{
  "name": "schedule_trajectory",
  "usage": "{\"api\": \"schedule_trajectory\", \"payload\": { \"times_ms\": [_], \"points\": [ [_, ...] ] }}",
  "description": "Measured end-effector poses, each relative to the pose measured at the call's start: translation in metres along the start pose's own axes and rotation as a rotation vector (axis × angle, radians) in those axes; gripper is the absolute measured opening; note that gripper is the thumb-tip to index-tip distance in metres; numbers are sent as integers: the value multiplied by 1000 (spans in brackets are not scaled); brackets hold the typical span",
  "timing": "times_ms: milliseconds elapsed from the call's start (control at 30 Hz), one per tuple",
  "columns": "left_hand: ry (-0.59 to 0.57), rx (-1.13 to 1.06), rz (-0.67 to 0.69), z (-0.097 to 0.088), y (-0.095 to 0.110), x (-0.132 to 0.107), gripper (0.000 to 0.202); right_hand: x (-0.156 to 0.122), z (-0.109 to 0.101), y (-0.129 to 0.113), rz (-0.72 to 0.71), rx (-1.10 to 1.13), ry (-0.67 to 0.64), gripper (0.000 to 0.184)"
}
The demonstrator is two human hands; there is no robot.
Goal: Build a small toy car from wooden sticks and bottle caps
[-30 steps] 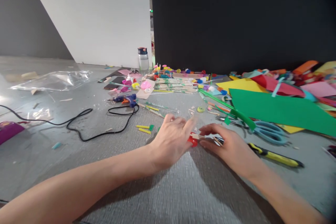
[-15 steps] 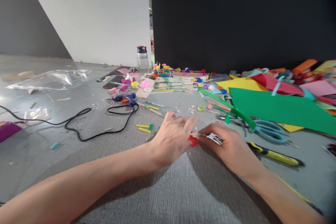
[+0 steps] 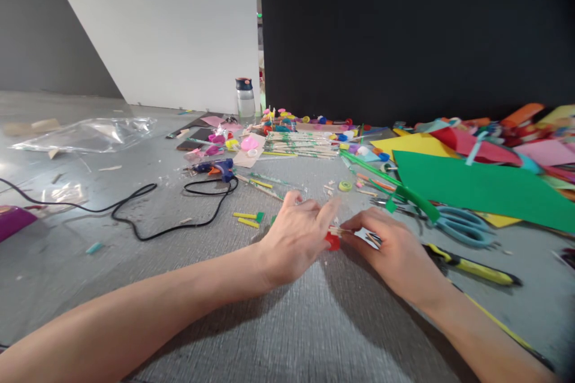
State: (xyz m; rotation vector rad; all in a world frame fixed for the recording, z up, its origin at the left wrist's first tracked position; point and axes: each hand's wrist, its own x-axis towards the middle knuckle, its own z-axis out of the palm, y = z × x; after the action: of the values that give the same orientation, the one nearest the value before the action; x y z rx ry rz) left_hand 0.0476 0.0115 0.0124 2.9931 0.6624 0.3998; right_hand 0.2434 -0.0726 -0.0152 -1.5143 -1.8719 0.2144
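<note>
My left hand (image 3: pixel 299 242) is low over the table, its thumb at the edge of a small flat red piece (image 3: pixel 333 243). Its index finger is raised, and the other fingers curl out of sight behind the piece. My right hand (image 3: pixel 390 246) pinches the ends of a few thin pale wooden sticks (image 3: pixel 340 231) between thumb and index finger. The sticks lie against the top of the red piece; whether they are fixed to it I cannot tell. Under my right palm, more short sticks (image 3: pixel 374 239) partly show.
Left: a blue glue gun (image 3: pixel 220 169) with a black cord (image 3: pixel 130 197), and yellow strips (image 3: pixel 248 222). Right: blue-handled scissors (image 3: pixel 465 226), a yellow utility knife (image 3: pixel 476 264) and a green sheet (image 3: pixel 476 188). A bottle (image 3: pixel 245 99) and paper-wrapped sticks (image 3: pixel 300 145) stand or lie behind.
The view has shifted very slightly. My left index finger, blurred before, shows a little more clearly; both hands stay around the red piece and sticks.
</note>
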Motion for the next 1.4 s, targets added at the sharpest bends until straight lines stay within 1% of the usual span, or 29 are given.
{"api": "schedule_trajectory", "payload": {
  "times_ms": [167, 300, 400, 467, 500, 567, 667, 733, 800, 867, 933, 1000, 1033, 1100, 1233, 1300, 1333, 1400],
  "points": [
    [1, -4, -1, -1, 1, 0, 50, 0, -1, -1, 16, -9, -12, 14],
    [20, -6, 6, -4, -1, -2, 64, -1, -5, -1, 26, -15, -23, 13],
    [47, -9, 2, -6, -5, -4, 76, -2, -10, 0, 38, -27, 11, 21],
    [88, -24, 8, -9, -9, -6, 82, -2, -12, 2, 44, -35, 53, 23],
    [117, -39, 11, -11, -11, -6, 82, -2, -13, 3, 48, -40, 80, 23],
    [193, -70, 7, -15, -15, -7, 74, -1, -15, 5, 63, -49, 146, 22],
    [346, -137, -8, -26, -19, -8, 48, -2, -16, 6, 79, -58, 248, 22],
    [474, -251, -8, -37, -22, -8, 30, -3, -16, 6, 76, -57, 291, 22],
    [607, -445, -11, -50, -25, -7, 18, -4, -16, 6, 61, -49, 311, 20],
    [763, -666, -7, -65, -27, -8, 19, -4, -15, 5, 38, -42, 324, 18],
    [912, -872, -4, -80, -29, -9, 29, -4, -16, 4, 12, -41, 341, 17],
    [1000, -1030, -32, -94, -29, -15, 37, -4, -17, 2, -8, -39, 371, 18],
    [1002, -1096, -63, -101, -27, -19, 40, -4, -18, 1, -16, -37, 389, 19],
    [953, -1209, -136, -113, -22, -32, 44, -6, -20, -2, -30, -31, 424, 19],
    [863, -1411, -237, -139, -5, -67, 50, -8, -18, -14, -83, 17, 476, 16],
    [856, -1478, -269, -151, 4, -84, 52, -6, -12, -28, -135, 63, 450, 16],
    [858, -1506, -284, -155, 9, -92, 53, -3, -7, -39, -171, 76, 417, 18],
    [865, -1563, -311, -157, 19, -103, 55, 5, 7, -68, -263, 124, 290, 25]
  ]
}}
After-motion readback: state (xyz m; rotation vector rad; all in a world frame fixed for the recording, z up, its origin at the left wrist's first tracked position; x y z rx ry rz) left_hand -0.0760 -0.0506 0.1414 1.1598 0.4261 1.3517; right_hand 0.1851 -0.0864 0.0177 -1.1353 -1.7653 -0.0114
